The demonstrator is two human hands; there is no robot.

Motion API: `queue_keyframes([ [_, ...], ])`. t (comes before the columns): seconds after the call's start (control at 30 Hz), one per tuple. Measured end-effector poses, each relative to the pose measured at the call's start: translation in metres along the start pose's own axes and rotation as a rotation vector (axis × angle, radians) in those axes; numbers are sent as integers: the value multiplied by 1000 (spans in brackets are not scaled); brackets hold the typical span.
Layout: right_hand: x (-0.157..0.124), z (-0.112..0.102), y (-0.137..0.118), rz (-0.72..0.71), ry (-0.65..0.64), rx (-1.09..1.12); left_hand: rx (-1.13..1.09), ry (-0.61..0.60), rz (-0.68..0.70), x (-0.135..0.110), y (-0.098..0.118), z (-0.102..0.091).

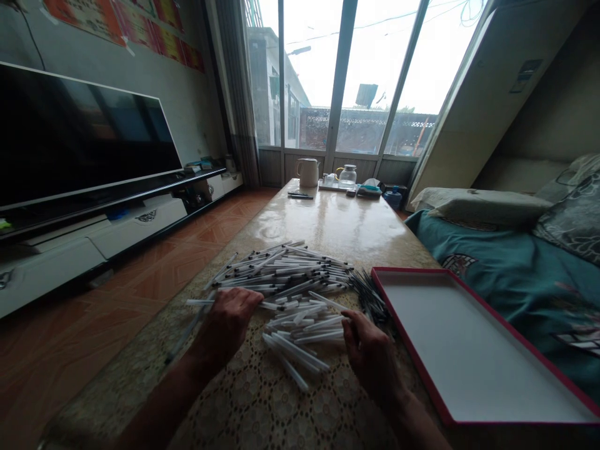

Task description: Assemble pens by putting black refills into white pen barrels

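My left hand (234, 309) is closed around a white pen barrel (199, 302), whose end sticks out to the left of the fist. Thumb and fingers of my right hand (368, 340) pinch the near end of a slim white pen piece (325, 300). Beyond both hands lies a wide heap of white pens with black ends (276, 265). Between the hands is a smaller pile of plain white tubes (300, 356). Thin black pieces (368, 294) lie bunched beyond my right hand, too small to make out singly.
A shallow white tray with a pink rim (412, 340) rests at the right of the patterned table (323, 412). At the far end stand a kettle (308, 172), a glass jug (347, 177) and a tissue pack (370, 187). A bed (435, 234) borders the right side.
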State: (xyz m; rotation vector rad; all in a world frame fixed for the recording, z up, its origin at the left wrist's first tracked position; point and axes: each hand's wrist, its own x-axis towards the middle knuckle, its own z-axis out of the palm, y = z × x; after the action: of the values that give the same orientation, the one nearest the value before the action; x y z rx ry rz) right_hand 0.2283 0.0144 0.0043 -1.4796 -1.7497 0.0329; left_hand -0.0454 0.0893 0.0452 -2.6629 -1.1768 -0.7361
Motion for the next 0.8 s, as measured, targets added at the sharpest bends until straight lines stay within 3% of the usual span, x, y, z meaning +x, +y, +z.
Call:
queue_keyframes([
  [0.17,0,0,-12,-183,-119,12,-114,-31,136,20,50,7],
  [0.3,1,-5,-11,-189,-109,-53,-192,8,165,23,67,22],
  [0.43,2,-6,-12,-213,-131,-81,-248,5,210,18,68,36],
  [0.57,0,-1,-16,-224,-253,-79,-312,2,271,14,68,40],
  [0.8,-1,-1,2,-111,-228,35,-284,-19,57,9,37,31],
])
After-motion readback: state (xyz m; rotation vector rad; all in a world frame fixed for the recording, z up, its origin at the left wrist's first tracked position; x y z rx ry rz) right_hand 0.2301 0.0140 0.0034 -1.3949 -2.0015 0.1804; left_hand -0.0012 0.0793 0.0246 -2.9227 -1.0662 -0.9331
